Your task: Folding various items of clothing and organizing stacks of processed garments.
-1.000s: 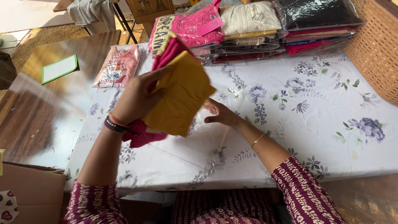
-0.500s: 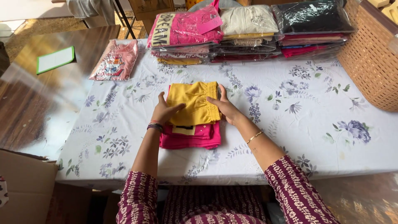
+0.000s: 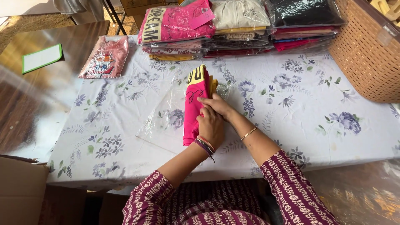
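Note:
A folded pink garment [image 3: 192, 106] with a yellow one tucked behind it stands on edge in the middle of the floral tablecloth [image 3: 291, 108]. My left hand [image 3: 211, 126] presses against its near right side. My right hand [image 3: 216, 104] lies just above it, fingers curled on the fold. Both hands pinch the bundle together. A clear plastic bag [image 3: 160, 121] lies flat on the cloth to the left of the bundle.
Stacks of bagged folded clothes [image 3: 233, 25] line the far edge. A single bagged pink garment [image 3: 106, 57] lies at the far left. A woven basket [image 3: 368, 50] stands at right, a green-edged pad [image 3: 41, 57] on the wooden table at left, a cardboard box [image 3: 21, 191] below.
The yellow and pink stack lay flat under both palms half a second ago. Now it is folded in half and stood on edge, the pink side out, both hands gripping it.

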